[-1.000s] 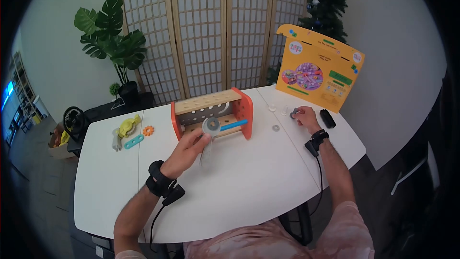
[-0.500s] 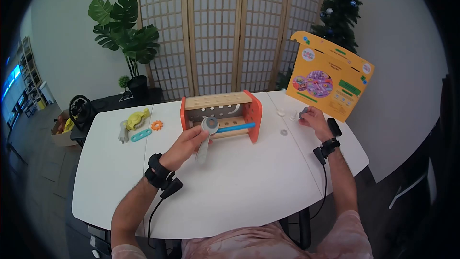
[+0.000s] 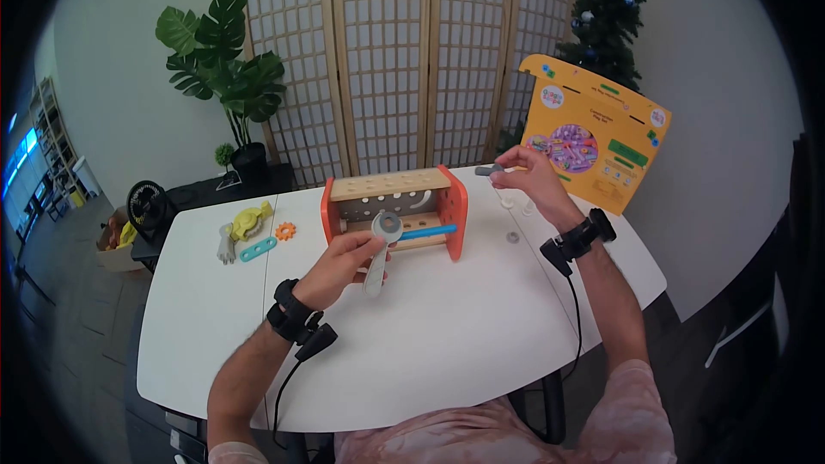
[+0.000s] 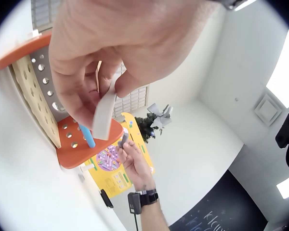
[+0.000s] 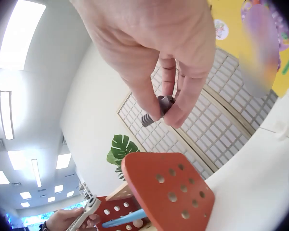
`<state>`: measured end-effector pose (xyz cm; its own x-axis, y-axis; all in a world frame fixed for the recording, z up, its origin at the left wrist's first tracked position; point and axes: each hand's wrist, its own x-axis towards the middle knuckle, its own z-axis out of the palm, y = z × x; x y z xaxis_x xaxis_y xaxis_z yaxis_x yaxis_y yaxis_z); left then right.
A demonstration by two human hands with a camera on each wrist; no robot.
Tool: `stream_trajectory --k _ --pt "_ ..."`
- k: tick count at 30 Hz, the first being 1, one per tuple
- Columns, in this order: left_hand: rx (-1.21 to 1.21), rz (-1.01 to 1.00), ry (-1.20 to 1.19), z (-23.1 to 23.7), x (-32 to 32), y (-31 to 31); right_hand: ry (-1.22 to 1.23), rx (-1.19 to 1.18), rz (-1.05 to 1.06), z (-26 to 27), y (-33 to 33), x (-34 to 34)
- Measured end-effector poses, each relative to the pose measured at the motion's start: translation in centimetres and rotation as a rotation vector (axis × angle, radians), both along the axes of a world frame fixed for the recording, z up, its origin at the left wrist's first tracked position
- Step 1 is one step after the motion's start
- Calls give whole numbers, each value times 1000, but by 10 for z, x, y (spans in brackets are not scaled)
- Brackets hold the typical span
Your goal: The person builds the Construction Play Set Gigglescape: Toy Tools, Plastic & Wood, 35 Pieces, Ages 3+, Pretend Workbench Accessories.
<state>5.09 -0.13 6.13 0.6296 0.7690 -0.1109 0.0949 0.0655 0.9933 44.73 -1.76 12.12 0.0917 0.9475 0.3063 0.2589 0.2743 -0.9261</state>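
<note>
Since the frame half a second ago, my right hand is standing higher and further left, carrying one grey bolt up and clear of the counter. It is pinching that bolt between thumb and fingertips. My left hand is gripping one pale grey wrench, round head up, handle pointing down, in front of the toolbox.

Count as follows. The toolbox is showing two orange end panels; one blue rod is reaching to the right-hand one. To the right, two white pieces and one grey washer are lying on the counter. To the left, four items are lying in a group: one yellow piece, one orange gear, one teal strip with holes and one grey piece whose form I am not making out. One yellow box is standing at the far right.

Differences: the wrench is sitting slightly further right than before and its handle is hanging straighter. The white pieces, washer and left-hand group are keeping their places.
</note>
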Motion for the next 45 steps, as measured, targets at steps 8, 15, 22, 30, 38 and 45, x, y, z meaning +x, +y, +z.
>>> stream_trajectory --k 8,15,22,30,38,45 --pt "-18 -14 -18 -1 17 6 -370 92 151 37 80 -55" --pt "-107 9 -48 0 20 9 -865 298 138 29 127 -100" --pt "-164 7 -86 2 22 11 -973 269 261 24 140 -117" --pt "-174 -2 -104 3 34 16 -985 188 363 17 134 -116" --pt "-240 -13 -150 3 48 31 -865 273 341 0 137 -111" --pt "-241 -1 -153 -3 58 49 -777 256 309 -8 133 -105"
